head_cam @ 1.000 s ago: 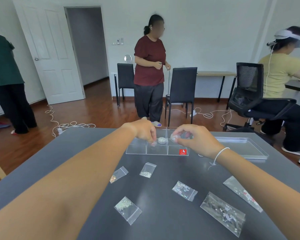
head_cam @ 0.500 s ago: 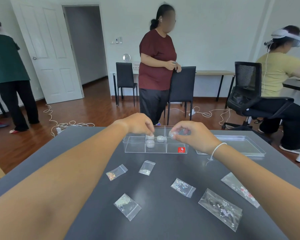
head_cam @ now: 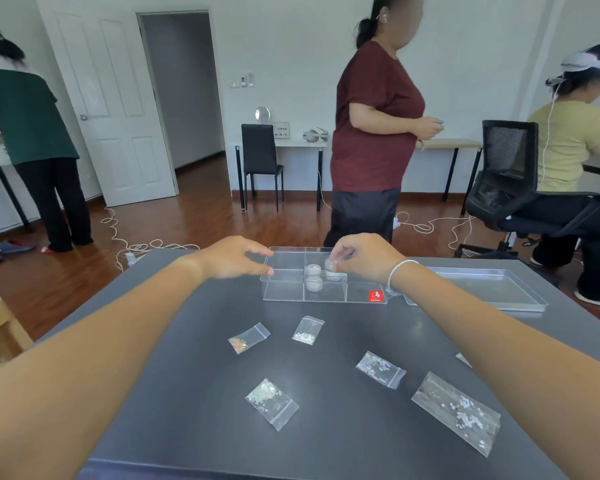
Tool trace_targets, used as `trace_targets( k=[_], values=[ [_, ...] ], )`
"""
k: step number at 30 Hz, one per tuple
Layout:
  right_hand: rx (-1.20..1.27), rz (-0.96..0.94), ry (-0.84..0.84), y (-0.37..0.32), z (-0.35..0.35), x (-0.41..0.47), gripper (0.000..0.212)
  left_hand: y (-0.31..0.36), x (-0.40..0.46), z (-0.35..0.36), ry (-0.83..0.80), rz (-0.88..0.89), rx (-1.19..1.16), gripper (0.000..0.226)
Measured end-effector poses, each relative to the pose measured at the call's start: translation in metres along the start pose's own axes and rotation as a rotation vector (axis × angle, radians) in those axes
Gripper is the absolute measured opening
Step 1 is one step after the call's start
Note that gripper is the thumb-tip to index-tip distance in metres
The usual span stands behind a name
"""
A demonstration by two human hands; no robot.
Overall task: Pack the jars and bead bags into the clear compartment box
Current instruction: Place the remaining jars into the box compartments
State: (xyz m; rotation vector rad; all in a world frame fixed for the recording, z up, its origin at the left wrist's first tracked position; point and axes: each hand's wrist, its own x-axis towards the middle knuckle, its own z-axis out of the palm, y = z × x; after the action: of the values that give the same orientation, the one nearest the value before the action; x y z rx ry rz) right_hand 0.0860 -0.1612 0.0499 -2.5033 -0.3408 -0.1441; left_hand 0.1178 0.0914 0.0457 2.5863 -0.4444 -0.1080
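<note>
Head view, the only one: dark grey table w/ clear compartment box at the far-centre edge, red sticker on its front right corner. Box lid lies flat just right of the box. Middle section of the box holds three small round jars: one at rear, one in front of it, a third just right of those, partly under the right hand. Right hand is over the box's middle/right part, thumb & fingers pinched on a fourth small jar held just above the third one; white band on that wrist. Left hand sits at the box's left end, fingers spread loosely, thumb tip at the front left corner, index near the rear left wall; nothing held, can't tell if it actually touches the box. Left compartments look empty. Bead bags lie loose on the table nearer the camera: iridescent one, white-bead one to its right, sequin bag, a pale-bead bag near centre front, a large bag at right front, plus a bag edge mostly hidden behind the right forearm. All bags well apart from the box. Bkgd: three people, chairs, cables on wood floor.
</note>
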Motion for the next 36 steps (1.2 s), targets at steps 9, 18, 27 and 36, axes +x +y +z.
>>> trace_targets(
  k=[9,18,27,36],
  values=[
    [-0.164,0.076,-0.108,-0.005,0.0,0.01,0.01,-0.001,-0.005,0.007,-0.039,-0.006,-0.026,0.049],
    [-0.227,0.082,-0.265,-0.012,-0.001,0.02,0.018,-0.006,-0.004,0.012,-0.004,0.006,-0.084,0.044],
    [-0.262,0.082,-0.296,-0.014,0.001,0.022,0.022,-0.01,-0.002,0.014,0.024,0.01,-0.108,0.044],
    [-0.268,0.077,-0.249,-0.009,0.003,0.023,0.015,-0.01,-0.002,0.014,0.012,0.008,-0.122,0.044]
  ],
)
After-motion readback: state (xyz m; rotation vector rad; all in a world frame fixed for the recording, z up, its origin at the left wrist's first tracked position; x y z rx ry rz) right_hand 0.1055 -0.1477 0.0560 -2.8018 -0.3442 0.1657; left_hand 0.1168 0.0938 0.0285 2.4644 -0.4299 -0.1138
